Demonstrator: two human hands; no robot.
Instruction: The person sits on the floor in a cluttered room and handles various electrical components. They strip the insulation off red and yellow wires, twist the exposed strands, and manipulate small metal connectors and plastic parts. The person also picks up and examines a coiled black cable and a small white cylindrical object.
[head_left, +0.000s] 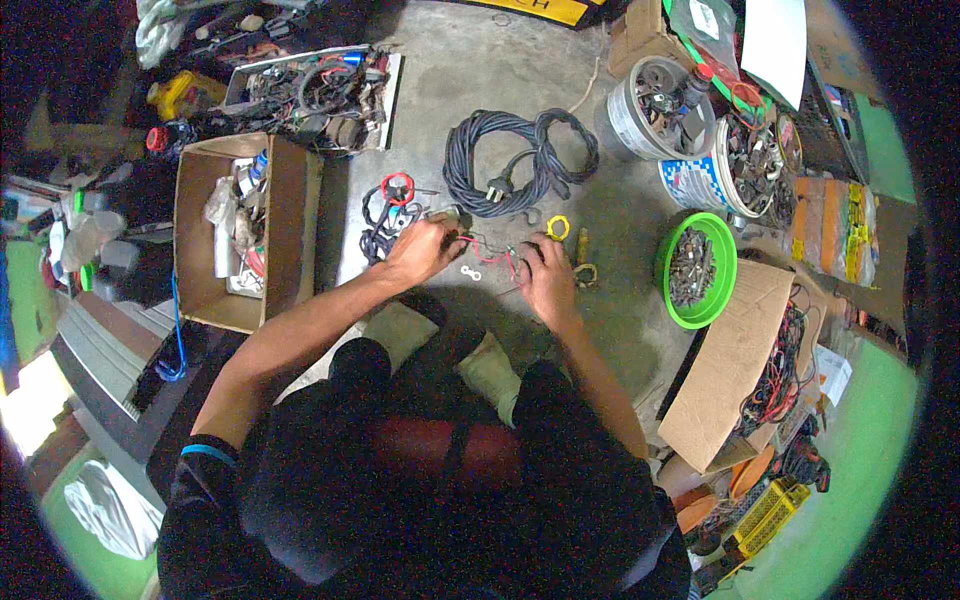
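Red, thin wire bends loosely above the grey concrete floor, between both hands. The left hand curls its fingers at one end, and the right hand half bends its own near the other; I cannot tell whether either grips. Beyond lies a dark, ropy coiled cable; rightward, a round green plastic bowl.

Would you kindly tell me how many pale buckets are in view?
2: one bucket right of the coiled cable; a second bucket just right of that. Others may be hidden.
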